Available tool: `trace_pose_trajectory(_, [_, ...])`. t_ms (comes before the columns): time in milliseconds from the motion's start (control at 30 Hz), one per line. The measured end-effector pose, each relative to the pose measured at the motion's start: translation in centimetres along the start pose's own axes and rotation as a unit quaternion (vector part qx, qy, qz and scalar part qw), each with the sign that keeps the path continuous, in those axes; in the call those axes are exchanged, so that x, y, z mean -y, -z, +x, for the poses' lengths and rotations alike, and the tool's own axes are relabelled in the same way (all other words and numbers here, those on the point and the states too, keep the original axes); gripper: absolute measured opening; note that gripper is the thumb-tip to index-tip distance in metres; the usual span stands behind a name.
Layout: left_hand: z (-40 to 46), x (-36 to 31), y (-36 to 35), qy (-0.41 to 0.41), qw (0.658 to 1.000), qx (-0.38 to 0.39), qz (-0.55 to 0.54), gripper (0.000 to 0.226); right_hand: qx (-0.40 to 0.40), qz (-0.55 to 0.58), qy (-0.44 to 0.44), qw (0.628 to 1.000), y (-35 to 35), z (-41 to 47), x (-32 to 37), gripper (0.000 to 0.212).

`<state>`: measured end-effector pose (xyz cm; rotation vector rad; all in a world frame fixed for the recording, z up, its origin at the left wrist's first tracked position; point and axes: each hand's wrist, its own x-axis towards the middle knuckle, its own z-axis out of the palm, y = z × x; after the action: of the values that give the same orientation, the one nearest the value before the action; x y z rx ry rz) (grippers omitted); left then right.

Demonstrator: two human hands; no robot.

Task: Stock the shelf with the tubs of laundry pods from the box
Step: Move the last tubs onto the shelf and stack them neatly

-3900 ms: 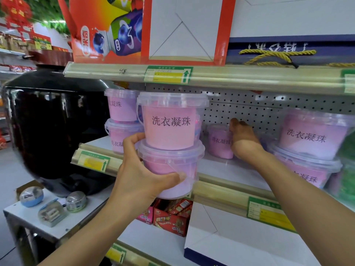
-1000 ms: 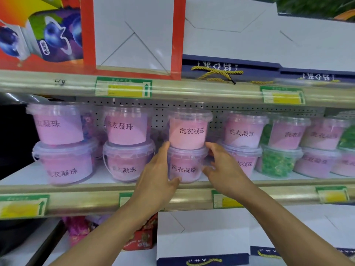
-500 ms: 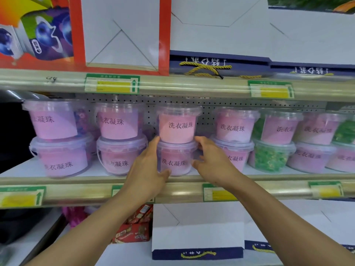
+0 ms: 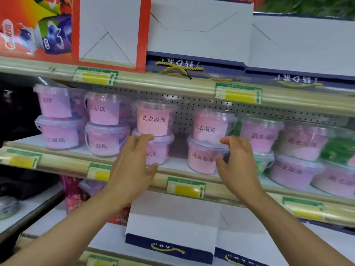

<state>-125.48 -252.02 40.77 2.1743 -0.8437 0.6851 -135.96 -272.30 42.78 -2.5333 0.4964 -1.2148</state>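
Observation:
Clear tubs of pink laundry pods stand in two-high stacks along the middle shelf (image 4: 57,165). My left hand (image 4: 134,166) grips the lower tub (image 4: 163,148) of the third stack from the left, fingers over its lid and thumb under its front. An upper tub (image 4: 153,120) sits on that tub. My right hand (image 4: 238,164) grips the right side of the neighbouring lower tub (image 4: 199,158), with its fingers on the lid rim below that stack's upper tub (image 4: 207,127). A gap separates the two stacks. The box is not in view.
More pink stacks fill the shelf to the left (image 4: 57,116) and right (image 4: 261,135), with green tubs (image 4: 338,148) among them. White gift boxes sit on the shelf above (image 4: 199,29) and below (image 4: 172,223). A black appliance (image 4: 15,116) stands at the left.
Both hands held one stack between them. My right hand has since shifted right onto the neighbouring stack, while my left hand stays on the first stack's lower tub.

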Motion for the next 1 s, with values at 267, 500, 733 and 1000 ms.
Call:
trace_pose_trajectory(267, [-1.3,-5.6,-3.6,0.026,0.997,0.048,-0.046,0.066,0.042,-0.063,0.087,0.993,0.0,1.3,-3.0,0.044])
trace_pose_trajectory(500, [2.6,-6.5,-6.2,0.072,0.982,0.104,-0.137,0.079,-0.007,-0.112,0.134,0.985,-1.0,2.6,-3.7,0.046])
trace_pose_trajectory(733, [5.0,-6.1,-8.5,0.058,0.964,0.152,-0.211,0.091,-0.009,-0.037,0.121,0.992,-1.4,2.6,-3.9,0.033])
trace_pose_trajectory(1000, [5.6,-7.2,-10.0,0.094,0.964,0.061,-0.242,0.094,-0.002,-0.008,0.121,0.993,-1.4,2.8,-3.4,0.033])
